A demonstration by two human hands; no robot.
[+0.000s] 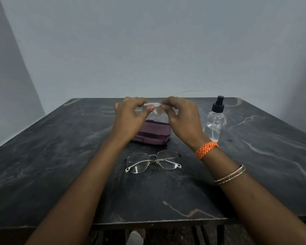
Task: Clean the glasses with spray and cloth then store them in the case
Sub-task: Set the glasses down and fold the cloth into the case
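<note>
I see both hands raised over the far middle of the dark marbled desk (60, 174), holding a small white cloth (156, 109) between them. My left hand (129, 117) pinches the cloth's left end, its fingers curled over the top and the thumb, with a pink-painted nail, pressed up from below. My right hand (183, 119) pinches the right end the same way, fingers curled round the fabric, so the top edge runs between the two grips and the rest hangs down in a loose fold. Directly under the hands, partly hidden by them, lies a maroon case (154, 134) flat on the desk; I cannot tell from here whether its lid is fully closed. Nearer to me, just this side of the case, the glasses (153, 161) rest on the desk with the temples folded across the lenses, touched by neither hand. To the right of the case, just beyond my right wrist, a clear spray bottle (214, 121) with a black pump top stands upright. An orange woven band (206, 150) circles the right wrist, and thin beaded bangles (230, 175) sit further down that forearm.
</note>
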